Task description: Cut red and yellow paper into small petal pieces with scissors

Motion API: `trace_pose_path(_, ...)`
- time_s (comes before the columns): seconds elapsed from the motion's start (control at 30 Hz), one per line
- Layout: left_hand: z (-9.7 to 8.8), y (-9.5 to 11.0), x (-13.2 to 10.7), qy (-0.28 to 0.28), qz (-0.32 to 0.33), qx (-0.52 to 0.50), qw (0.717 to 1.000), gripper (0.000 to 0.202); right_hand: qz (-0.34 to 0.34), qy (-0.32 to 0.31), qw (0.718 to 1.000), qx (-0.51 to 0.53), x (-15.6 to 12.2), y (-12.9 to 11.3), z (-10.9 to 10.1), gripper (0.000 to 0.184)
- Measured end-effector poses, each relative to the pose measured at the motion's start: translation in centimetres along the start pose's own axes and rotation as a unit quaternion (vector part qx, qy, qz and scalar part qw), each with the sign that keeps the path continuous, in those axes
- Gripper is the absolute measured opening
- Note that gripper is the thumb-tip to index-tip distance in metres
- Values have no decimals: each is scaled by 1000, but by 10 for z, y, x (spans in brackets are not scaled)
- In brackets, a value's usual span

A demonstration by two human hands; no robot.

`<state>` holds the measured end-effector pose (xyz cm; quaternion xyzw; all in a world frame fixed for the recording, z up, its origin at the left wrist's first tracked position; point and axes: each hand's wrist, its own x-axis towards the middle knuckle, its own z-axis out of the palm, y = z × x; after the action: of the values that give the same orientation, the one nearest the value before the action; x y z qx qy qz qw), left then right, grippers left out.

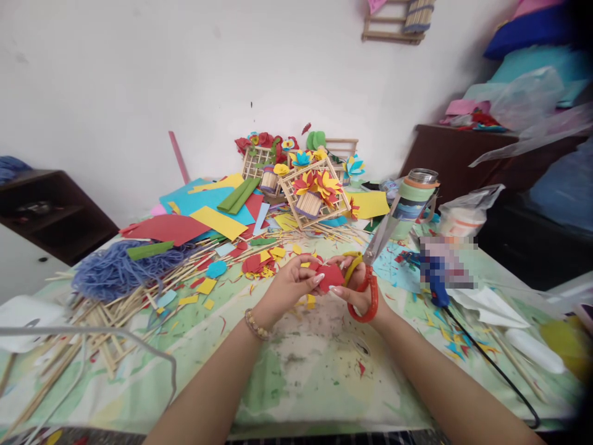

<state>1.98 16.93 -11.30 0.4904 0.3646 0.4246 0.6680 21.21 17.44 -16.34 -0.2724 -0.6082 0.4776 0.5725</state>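
Note:
A small red paper piece (330,279) is held between both hands above the front middle of the table. My left hand (296,278), wearing a beaded bracelet (256,326), pinches its left side between thumb and fingers. My right hand (360,295) touches the paper's right side with its thumb and fingertips. Scissors (372,259) with one orange-red and one yellow handle loop hang on that same hand, blades pointing up and away to the right. Just beyond my left hand lies a small heap of red and yellow paper cuttings (259,264).
Coloured sheets (167,228), blue yarn (127,272) and thin wooden sticks (99,337) cover the left side. At the back stand stick frames with paper flowers (315,191). On the right are a bottle (412,201) and a blue glue gun (437,284) with a black cord.

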Motion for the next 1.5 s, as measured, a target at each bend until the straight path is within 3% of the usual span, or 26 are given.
trace_pose_path(0.13, -1, 3, -1, 0, -13, -1, 1000, 74, -23, 14, 999, -29, 0, 3, -3, 57)
trace_pose_path(0.37, 1, 0, -2, -12, -26, -2, 1000, 72, -40, -11, 999, -29, -3, -3, 0, 48)
trace_pose_path(0.57, 3, 0, -3, -35, -43, -16, 998, 69, -76, 13, 997, -20, 0, -2, -1, 46)
trace_pose_path(0.87, 8, -8, -3, -39, -69, -21, 997, 62, -42, 76, 996, -38, 1, -4, 1, 62)
trace_pose_path(1.07, 10, -9, -3, -52, -73, -26, 996, 56, -65, 64, 995, -36, 1, -2, -1, 57)
trace_pose_path(1.23, 9, -8, -5, -31, -73, -29, 996, 53, -56, 64, 996, -27, 0, -4, 0, 54)
trace_pose_path(1.5, 8, -4, -5, -26, -82, -18, 996, 50, -14, 127, 992, -2, 2, -9, 1, 46)
